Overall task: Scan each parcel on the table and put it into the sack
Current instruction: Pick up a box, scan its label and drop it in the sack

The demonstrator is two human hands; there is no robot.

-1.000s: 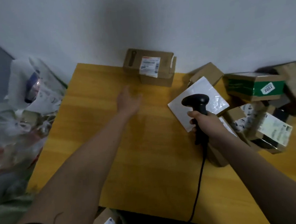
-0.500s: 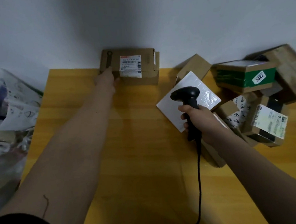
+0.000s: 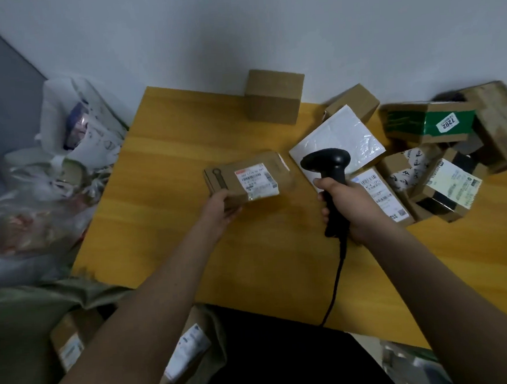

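Left hand [image 3: 220, 212] grips the labelled cardboard parcel [image 3: 247, 182] above the surface [image 3: 164, 222]; right hand [image 3: 348, 207] wraps around the black barcode scanner [image 3: 329, 174] right beside it.

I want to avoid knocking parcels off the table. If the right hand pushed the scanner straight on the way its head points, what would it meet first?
Probably the white padded mailer: the scanner in the right hand overlaps its near edge. Height above it is unclear.

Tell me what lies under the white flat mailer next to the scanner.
The white mailer leans on a brown box behind it; its near edge overlaps a labelled parcel. The scanner in the right hand hides the rest.
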